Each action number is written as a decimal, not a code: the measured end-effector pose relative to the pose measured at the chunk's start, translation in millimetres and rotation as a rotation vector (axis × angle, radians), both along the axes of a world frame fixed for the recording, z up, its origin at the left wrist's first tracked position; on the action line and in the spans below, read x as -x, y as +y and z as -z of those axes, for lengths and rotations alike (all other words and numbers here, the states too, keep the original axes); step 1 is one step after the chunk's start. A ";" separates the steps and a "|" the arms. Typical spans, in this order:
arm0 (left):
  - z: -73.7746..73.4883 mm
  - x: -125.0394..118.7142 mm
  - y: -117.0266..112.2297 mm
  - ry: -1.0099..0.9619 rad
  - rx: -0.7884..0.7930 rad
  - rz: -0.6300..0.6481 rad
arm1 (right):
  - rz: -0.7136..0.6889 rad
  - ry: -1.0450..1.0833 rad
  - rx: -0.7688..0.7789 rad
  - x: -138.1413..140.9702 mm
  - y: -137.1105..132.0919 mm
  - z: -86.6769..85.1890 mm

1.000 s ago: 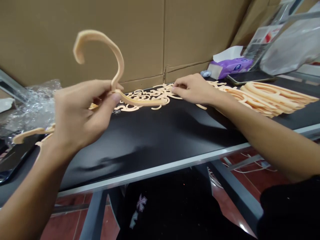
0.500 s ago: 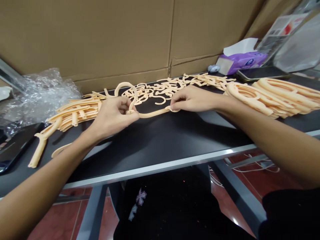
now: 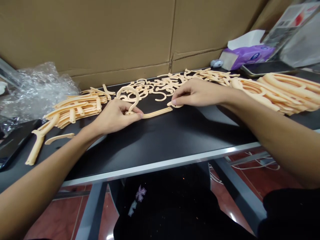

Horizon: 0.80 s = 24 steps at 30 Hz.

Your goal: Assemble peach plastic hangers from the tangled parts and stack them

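Observation:
My left hand [image 3: 112,116] is closed around the joint of a cream plastic clothes hanger piece. Its round hook [image 3: 137,95] rises above my fingers, and a grooved arm [image 3: 158,113] runs out to the right, low over the table. Just past the arm's free end, my right hand [image 3: 200,92] pinches a small cream plastic piece [image 3: 170,104], mostly hidden by the fingers. A narrow gap shows between that piece and the arm. Behind the hands lie several loose cream hooks [image 3: 160,95].
Stacked hanger arms [image 3: 80,106] and a forked piece [image 3: 37,143] lie left, near bubble wrap [image 3: 47,93] and a dark phone [image 3: 17,143]. Hanger parts [image 3: 287,93] are piled right, before another phone [image 3: 267,69] and a purple tissue pack [image 3: 250,56]. Cardboard [image 3: 112,36] stands behind the black table [image 3: 155,146].
My right hand's small piece has come away from the arm's end, leaving a gap. My left hand still holds the hanger piece, slightly lower. The view has shifted a little.

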<state>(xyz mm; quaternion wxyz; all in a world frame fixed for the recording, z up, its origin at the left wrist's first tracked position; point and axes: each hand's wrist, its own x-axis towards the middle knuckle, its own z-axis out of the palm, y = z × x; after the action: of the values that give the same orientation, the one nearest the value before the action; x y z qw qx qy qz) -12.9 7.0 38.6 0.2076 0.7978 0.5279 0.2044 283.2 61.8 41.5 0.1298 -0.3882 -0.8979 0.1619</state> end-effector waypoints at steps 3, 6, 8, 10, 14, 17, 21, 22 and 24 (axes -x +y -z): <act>-0.3 2.7 1.3 -0.007 0.004 0.049 | 0.003 -0.048 0.012 -0.9 0.4 -0.6; -0.8 4.3 2.0 -0.016 0.002 0.073 | -0.011 -0.076 0.040 -1.2 0.1 -1.9; -1.0 4.3 1.8 -0.019 0.000 0.074 | -0.024 -0.082 0.050 -1.0 -0.6 -2.6; -1.0 3.7 1.5 -0.021 0.000 0.073 | -0.030 -0.082 0.037 -0.8 -1.2 -2.4; 0.6 3.2 2.0 -0.035 0.004 0.075 | -0.015 -0.069 -0.009 -1.1 -0.8 0.2; 2.4 3.5 3.1 -0.043 0.011 0.082 | -0.027 -0.067 0.020 -1.3 1.3 1.8; 3.1 3.0 3.5 -0.056 0.001 0.087 | -0.027 -0.082 0.051 0.2 3.8 1.2; 2.9 2.6 3.3 -0.059 0.002 0.086 | -0.021 -0.093 0.053 0.8 3.9 0.8; 2.1 1.6 2.7 -0.065 0.007 0.082 | -0.015 -0.115 0.054 1.7 3.4 0.3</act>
<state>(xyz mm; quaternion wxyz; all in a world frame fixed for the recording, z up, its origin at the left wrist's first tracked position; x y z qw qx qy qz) -14.6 9.7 36.4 0.2355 0.8109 0.4885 0.2200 281.4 65.2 41.2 0.0664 -0.3934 -0.9020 0.1646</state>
